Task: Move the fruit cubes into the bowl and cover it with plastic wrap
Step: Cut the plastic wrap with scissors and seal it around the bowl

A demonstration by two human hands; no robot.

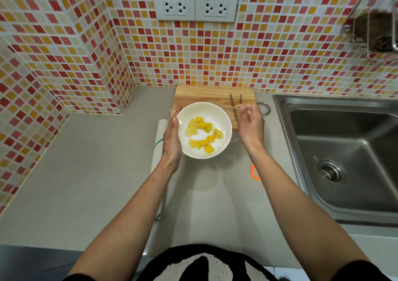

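A white bowl (224,116) sits at the near edge of a wooden cutting board (200,93), holding several yellow fruit cubes (202,133). Clear plastic wrap (224,129) is stretched over the bowl's top, with a loose sheet of it trailing toward me on the counter. My left hand (171,139) lies flat with straight fingers against the bowl's left side. To the right of the bowl, my right hand (251,125) pinches the edge of the wrap between raised fingertips.
A roll of plastic wrap (158,151) lies on the grey counter left of my left arm. Metal tongs (235,104) rest on the board behind my right hand. A steel sink (344,151) fills the right side. An orange ring (255,171) lies beside my right forearm.
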